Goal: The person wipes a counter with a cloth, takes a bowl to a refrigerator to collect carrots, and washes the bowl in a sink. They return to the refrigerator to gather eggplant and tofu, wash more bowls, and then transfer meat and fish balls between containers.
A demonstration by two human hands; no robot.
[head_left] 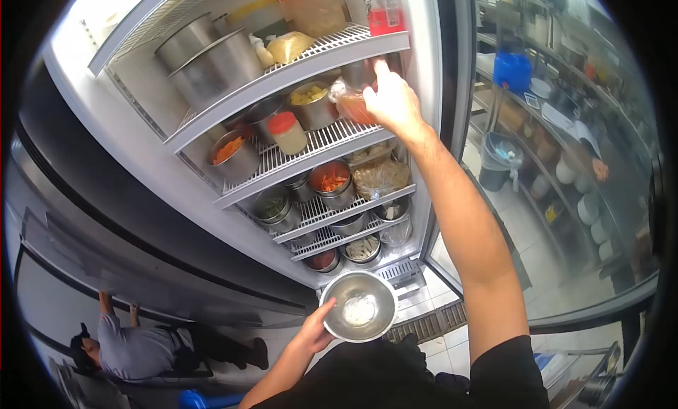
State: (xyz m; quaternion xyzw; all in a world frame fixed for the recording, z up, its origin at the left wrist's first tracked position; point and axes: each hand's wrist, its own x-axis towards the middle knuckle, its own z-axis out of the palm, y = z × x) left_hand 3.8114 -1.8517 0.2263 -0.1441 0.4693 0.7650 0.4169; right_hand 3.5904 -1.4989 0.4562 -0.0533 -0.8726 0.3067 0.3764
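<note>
My left hand point(316, 330) grips a round metal bowl point(374, 323) by its left rim, holding it low in front of my body. The bowl's inside shows bare, shiny metal. Up at the second refrigerator shelf, my right hand point(395, 102) reaches in with thumb and a finger spread apart. Its thumb overlaps the edge of a clear plastic bag point(351, 105) with reddish-orange contents. Beside the raised finger, a metal container point(359, 73) stands partly hidden. To the left of the bag sits a metal pot with yellow pieces point(311, 102).
The glass door point(565, 197) stands open at the right. A red-lidded jar point(286, 130), a pot of orange pieces point(227, 151) and large steel pots point(215, 67) fill the shelves. A person point(145, 345) stands at the lower left.
</note>
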